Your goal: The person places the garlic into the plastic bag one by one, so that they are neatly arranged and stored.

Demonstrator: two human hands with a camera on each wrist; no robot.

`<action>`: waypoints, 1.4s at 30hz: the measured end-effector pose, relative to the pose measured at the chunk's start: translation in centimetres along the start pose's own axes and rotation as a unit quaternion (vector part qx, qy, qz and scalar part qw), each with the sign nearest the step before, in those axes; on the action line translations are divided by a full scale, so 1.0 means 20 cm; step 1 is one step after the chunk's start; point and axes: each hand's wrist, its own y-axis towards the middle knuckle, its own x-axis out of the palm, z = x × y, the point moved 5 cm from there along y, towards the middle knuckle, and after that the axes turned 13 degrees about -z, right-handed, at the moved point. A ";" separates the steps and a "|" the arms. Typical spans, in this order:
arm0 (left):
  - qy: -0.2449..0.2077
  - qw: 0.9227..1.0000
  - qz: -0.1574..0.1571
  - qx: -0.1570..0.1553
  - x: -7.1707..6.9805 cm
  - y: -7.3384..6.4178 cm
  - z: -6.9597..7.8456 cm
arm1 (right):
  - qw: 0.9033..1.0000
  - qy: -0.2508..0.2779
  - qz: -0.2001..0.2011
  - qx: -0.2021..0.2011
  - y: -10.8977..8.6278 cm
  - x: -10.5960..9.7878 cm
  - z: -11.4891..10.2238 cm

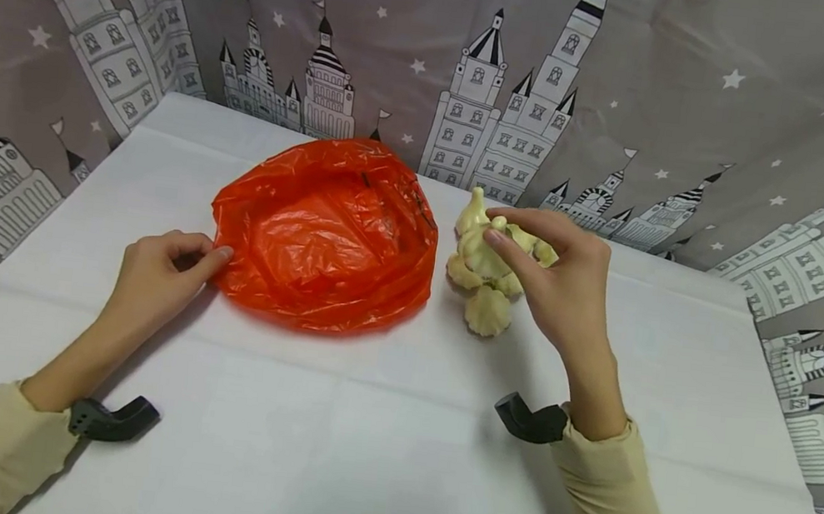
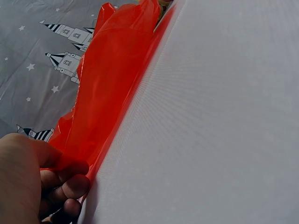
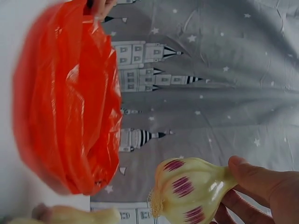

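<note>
Beige sleeves [image 1: 614, 489], creased and fitted close at the cuffs, come nearest the camera, with curved matte-black wrist devices [image 1: 104, 421] standing out beside them. Thumb and fingers of the left hand [image 1: 160, 271] pinch the thin rim of a red plastic bag [image 1: 324, 302], glossy, translucent and crinkled, its mouth spread in a rough oval on the smooth white cloth [image 1: 331, 450]. To its right, the right hand [image 1: 570, 286] grips a garlic bulb [image 3: 192, 190] by its narrow stem between thumb and fingers, held over a small heap of other garlic bulbs [image 1: 487, 312]. That held bulb is plump and pale yellow-green with a waxy sheen, streaked with purple patches, and ends in a frizzy tan tuft of roots. The heaped ones, ribbed and knobbly, lie on the cloth just beside the bag. Behind hangs a wrinkled grey curtain [image 1: 663, 91] printed with white stars and black-and-white castle towers.
</note>
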 end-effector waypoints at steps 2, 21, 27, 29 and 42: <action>-0.002 1.000 0.002 0.003 0.00 0.00 0.00 | 1.000 0.009 -0.003 -0.006 0.03 0.02 -0.01; 0.003 1.000 0.009 0.007 0.00 0.00 0.00 | 0.997 0.063 -0.031 -0.033 0.24 0.24 -0.10; 0.001 1.000 0.014 0.010 0.00 0.00 0.00 | 0.997 0.059 -0.046 -0.034 0.31 0.31 -0.13; 0.003 1.000 0.014 0.009 -0.01 0.00 -0.01 | 0.996 0.060 -0.049 -0.032 0.32 0.33 -0.14; -0.004 1.000 0.013 0.008 -0.01 0.00 0.00 | 0.994 0.086 -0.068 -0.026 0.45 0.52 -0.20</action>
